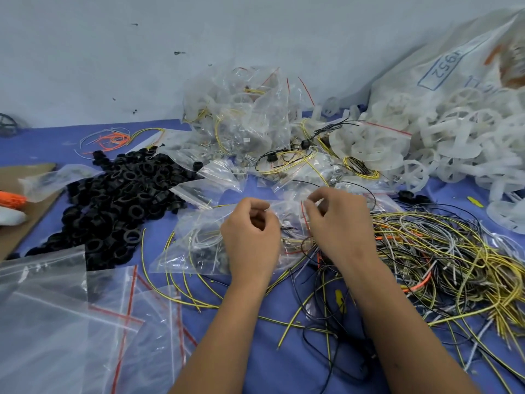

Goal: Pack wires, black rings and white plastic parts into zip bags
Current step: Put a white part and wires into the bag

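Note:
A clear zip bag [199,240] holding wires and small parts lies on the blue table [241,351] in the middle. My left hand [250,240] and my right hand [338,226] pinch its top edge, fingers curled, one at each side of the mouth. A heap of black rings [119,200] lies to the left. Tangled yellow, black and white wires [443,268] spread out to the right. White plastic parts [454,143] spill from a large sack at the back right.
Empty zip bags with red strips [71,322] lie at the front left. Filled bags [244,115] are piled against the wall at the back. A brown cardboard sheet [17,223] and an orange item [11,199] sit at the left edge.

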{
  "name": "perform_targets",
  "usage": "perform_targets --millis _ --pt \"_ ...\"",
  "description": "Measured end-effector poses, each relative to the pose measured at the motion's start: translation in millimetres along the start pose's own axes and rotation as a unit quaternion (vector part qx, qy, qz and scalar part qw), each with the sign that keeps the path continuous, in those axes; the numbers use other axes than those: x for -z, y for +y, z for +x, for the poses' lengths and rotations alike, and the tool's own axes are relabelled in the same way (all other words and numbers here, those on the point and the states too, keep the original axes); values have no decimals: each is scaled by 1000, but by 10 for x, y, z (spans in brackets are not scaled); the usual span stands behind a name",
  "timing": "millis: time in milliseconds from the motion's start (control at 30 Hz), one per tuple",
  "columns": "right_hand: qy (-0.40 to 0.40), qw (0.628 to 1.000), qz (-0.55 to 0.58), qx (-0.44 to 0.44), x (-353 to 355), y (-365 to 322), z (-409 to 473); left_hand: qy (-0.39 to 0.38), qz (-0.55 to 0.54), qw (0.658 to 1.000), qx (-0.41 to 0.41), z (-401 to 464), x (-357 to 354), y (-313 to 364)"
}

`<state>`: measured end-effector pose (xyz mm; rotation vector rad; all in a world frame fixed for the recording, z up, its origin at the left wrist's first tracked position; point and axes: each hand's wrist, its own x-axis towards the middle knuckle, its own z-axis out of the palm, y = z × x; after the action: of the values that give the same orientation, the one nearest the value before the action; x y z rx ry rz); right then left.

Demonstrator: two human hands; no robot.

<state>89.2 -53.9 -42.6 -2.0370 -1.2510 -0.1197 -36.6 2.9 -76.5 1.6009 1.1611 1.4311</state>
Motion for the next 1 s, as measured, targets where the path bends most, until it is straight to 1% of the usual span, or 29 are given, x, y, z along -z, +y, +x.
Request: perform_targets --millis 67,100,200,267,333,400,433,500,567,633,733,833,900,967,1000 --pt "69 997 -3 -16 107 56 109 -13 -9 1000 -16 -16 -18 16" --pt "89 996 -14 -25 164 99 178 -23 -15 999 -23 -27 -26 23" --pt "105 989 -74 -67 335 326 446 -51 -19 998 -39 -56 -51 24" --pt "72 985 -123 -100 409 529 639 -58 -17 997 -42 -65 -48 4" --pt "9 980 -155 -125 433 708 796 -55 -27 998 -35 -61 -53 1" --pt "-45 976 -173 -122 388 830 886 -47 -30 998 -26 -49 -63 -13" --pt "-54 977 -172 -117 358 870 910 -44 -28 998 -26 -45 -67 -20" --pt "-39 981 -159 -103 323 919 947 -42 -25 998 -27 -41 -78 -26" --pt "-25 984 -161 -70 330 947 979 -43 -27 998 -25 -38 -86 -28" --pt "-35 987 -153 -43 360 966 1000 -42 -27 998 -26 -35 -89 -24" --pt "-47 993 -105 -23 412 948 985 -41 -26 999 -23 -34 -86 -18" --pt "-26 998 -46 -16 455 859 948 -46 -30 998 -18 -40 -81 -10" --pt "-20 999 13 -28 485 778 911 -49 -33 998 -14 -43 -70 -5" --pt "-39 997 49 -41 515 699 861 -52 -34 998 -10 -44 -65 -6" --pt "-59 996 49 -44 522 664 827 -53 -33 998 -8 -45 -63 -6"
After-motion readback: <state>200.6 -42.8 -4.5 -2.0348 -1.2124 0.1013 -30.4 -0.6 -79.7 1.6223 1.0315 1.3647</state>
